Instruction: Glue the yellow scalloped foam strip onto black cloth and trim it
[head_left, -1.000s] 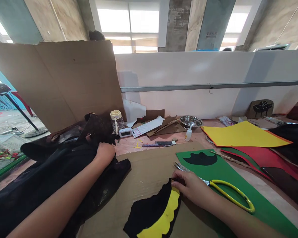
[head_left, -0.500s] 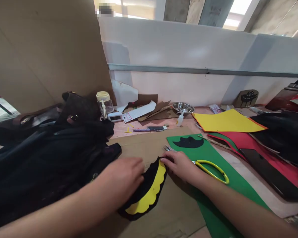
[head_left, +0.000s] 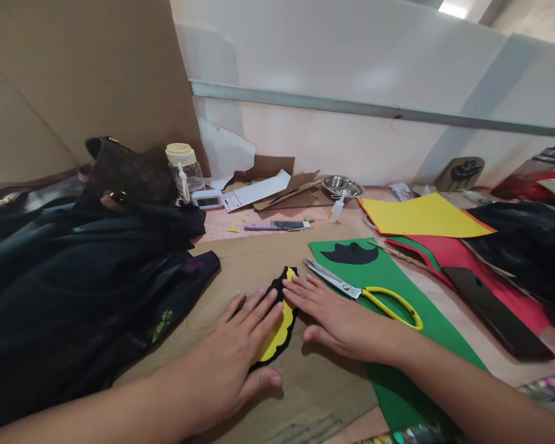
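Observation:
A black cut-out piece with a scalloped yellow layer (head_left: 281, 330) on top lies on the brown cardboard sheet (head_left: 324, 394). My left hand (head_left: 243, 348) lies flat across it, fingers stretched and covering much of its left part. From the other side my right hand (head_left: 335, 314) presses its fingertips on the upper right of the yellow layer, fingers straight. Just beyond my right hand rest yellow-handled scissors (head_left: 363, 293), partly on a green sheet (head_left: 425, 351). A black moustache-shaped cut-out (head_left: 351, 253) sits at that sheet's far end.
Dark clothing (head_left: 97, 290) fills the left side. Toward the wall stand a lidded jar (head_left: 185, 172), a metal bowl (head_left: 342, 185) and a small glue bottle (head_left: 337, 209). On the right are yellow sheets (head_left: 425, 216), red sheets (head_left: 472, 253) and a dark phone-like slab (head_left: 497, 311).
My left hand has gone from hovering, curled and blurred, to lying flat on the black and yellow piece. My right fingers have straightened from a pinch at its tip. The view has tilted down.

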{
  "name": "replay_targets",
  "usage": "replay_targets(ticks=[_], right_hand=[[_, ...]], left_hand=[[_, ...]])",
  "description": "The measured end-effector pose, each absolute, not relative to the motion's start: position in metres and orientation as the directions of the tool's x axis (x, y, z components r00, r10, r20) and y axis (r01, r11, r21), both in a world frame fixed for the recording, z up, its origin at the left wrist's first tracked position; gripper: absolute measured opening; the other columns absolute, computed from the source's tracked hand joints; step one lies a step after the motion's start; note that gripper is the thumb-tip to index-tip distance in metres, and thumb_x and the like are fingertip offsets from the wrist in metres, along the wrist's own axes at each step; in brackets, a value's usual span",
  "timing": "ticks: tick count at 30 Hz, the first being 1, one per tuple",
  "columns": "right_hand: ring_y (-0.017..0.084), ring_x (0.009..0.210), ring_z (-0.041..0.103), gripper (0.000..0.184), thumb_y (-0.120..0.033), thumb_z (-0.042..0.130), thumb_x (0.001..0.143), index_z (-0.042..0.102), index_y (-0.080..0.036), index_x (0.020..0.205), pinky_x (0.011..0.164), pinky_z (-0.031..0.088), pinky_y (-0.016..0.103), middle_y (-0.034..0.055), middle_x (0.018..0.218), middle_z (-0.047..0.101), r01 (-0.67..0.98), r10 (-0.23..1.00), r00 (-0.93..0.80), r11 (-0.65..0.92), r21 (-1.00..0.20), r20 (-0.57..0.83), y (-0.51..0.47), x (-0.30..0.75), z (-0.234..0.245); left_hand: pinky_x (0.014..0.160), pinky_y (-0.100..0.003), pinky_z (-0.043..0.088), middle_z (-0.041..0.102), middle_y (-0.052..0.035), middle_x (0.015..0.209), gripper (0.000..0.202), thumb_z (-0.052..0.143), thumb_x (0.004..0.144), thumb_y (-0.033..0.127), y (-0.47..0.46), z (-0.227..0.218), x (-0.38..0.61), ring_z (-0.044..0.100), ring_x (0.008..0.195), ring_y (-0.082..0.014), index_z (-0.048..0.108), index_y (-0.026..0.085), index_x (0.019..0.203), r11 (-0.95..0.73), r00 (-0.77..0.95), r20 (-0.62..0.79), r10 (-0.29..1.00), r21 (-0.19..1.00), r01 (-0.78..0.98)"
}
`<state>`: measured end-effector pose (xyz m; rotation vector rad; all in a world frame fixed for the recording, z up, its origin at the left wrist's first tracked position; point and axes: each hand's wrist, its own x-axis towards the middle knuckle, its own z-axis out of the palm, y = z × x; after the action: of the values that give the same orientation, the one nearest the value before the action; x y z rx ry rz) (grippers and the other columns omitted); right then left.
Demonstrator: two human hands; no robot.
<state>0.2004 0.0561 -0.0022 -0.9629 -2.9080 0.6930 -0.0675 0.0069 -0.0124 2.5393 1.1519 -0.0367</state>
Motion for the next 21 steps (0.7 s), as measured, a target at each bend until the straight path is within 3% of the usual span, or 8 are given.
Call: replay_targets(ticks=[8,11,14,17,21], right_hand=[[0.026,0.161,0.012,0.077,-0.059,0.050,0.104,0.030,-0.014,0.164,0.131,0.011,0.051,0.0108,0.171,0.023,0.614,0.601,-0.782,0.692,-0.380,-0.168,0.061,0.203,-0.014],[0.027,0.161,0.014,0.081,-0.065,0.046,0.102,0.032,-0.015,0.163,0.131,0.015,0.051,0.0081,0.171,0.024,0.628,0.604,-0.775,0.697,-0.346,-0.189,0.059,0.204,-0.013],[0.025,0.160,0.020,0.080,-0.067,0.042,0.102,0.034,-0.014,0.162,0.130,0.020,0.048,0.0090,0.170,0.027,0.617,0.616,-0.778,0.716,-0.325,-0.120,0.059,0.209,-0.014],[0.024,0.160,0.021,0.080,-0.064,0.039,0.104,0.036,-0.007,0.161,0.131,0.017,0.047,0.0139,0.168,0.032,0.580,0.608,-0.794,0.755,-0.308,-0.005,0.062,0.213,-0.013],[0.028,0.161,0.010,0.082,-0.064,0.048,0.101,0.034,-0.011,0.162,0.131,0.010,0.056,0.0122,0.168,0.032,0.560,0.576,-0.815,0.759,-0.332,-0.059,0.065,0.213,-0.009]], left_hand=[[0.125,-0.063,0.029,0.020,-0.0121,0.167,0.083,0.049,0.099,0.067,0.023,-0.012,-0.089,0.027,0.156,-0.0377,0.030,0.015,0.161,-0.612,0.621,-0.226,0.751,0.116,0.782],[0.124,-0.059,0.034,0.033,-0.0130,0.164,0.079,0.050,0.098,0.067,0.024,-0.019,-0.099,0.040,0.151,-0.0368,0.042,0.016,0.157,-0.670,0.669,-0.075,0.739,0.021,0.742],[0.126,-0.053,0.032,0.042,-0.0161,0.161,0.076,0.050,0.099,0.066,0.017,-0.019,-0.104,0.048,0.147,-0.0348,0.050,0.012,0.153,-0.675,0.677,0.153,0.719,-0.073,0.734],[0.125,-0.045,0.035,0.038,-0.0159,0.164,0.082,0.051,0.100,0.064,0.004,-0.012,-0.097,0.045,0.149,-0.0324,0.034,0.012,0.161,-0.700,0.680,0.260,0.686,-0.024,0.714],[0.124,-0.040,0.038,0.027,-0.0106,0.167,0.089,0.050,0.101,0.062,-0.006,-0.004,-0.083,0.038,0.153,-0.0290,0.005,0.021,0.166,-0.790,0.791,0.096,0.604,0.202,0.579]])
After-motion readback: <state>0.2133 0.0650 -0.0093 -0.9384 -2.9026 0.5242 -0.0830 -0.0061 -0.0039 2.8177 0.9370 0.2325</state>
